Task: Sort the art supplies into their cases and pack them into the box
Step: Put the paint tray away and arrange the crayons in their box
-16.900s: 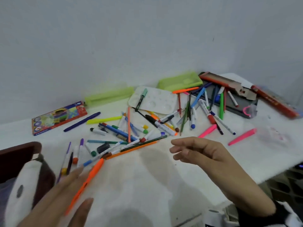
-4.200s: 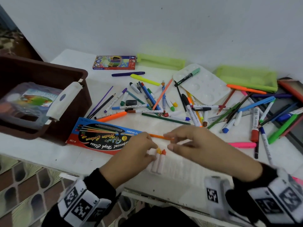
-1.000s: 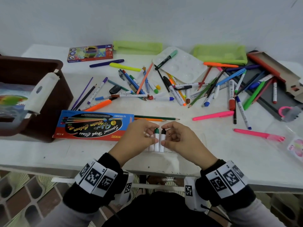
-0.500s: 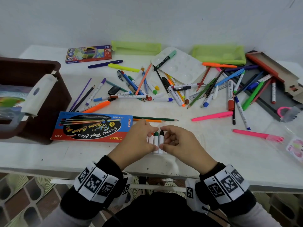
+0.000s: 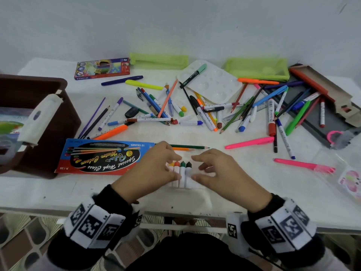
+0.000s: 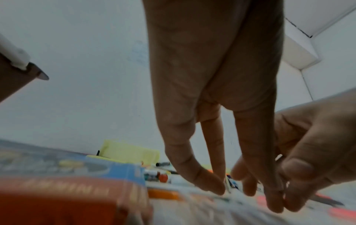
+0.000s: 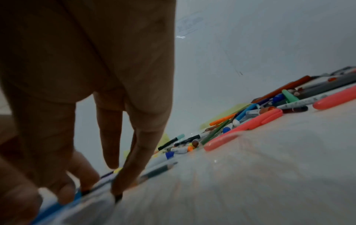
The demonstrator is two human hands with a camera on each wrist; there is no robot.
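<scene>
both hands at table's near edge. left hand [image 5: 154, 167] fingertips touch the crayons [image 5: 182, 174], 4 white-wrapped sticks side by side, tips yellow, orange, green, black. right hand [image 5: 213, 169] loosely spread just beside them, holding nothing. step looks like lining up the crayon set; next: find more crayons, then their case. pencil box [image 5: 101, 156] left; pen pile [image 5: 195, 110] beyond.

This looks like a room in a home used as a craft corner: a worn white painted table [image 5: 58, 190] stands against a bare pale plaster wall [image 5: 175, 26], over a patterned tile floor [image 5: 23, 241]. Scattered coloured felt pens and pencils [image 5: 195, 112], a white plastic paint palette [image 5: 213, 83], lime-green mesh pencil pouches [image 5: 257, 68] and a brown plastic storage box [image 5: 58, 122] lie about untidily.
</scene>
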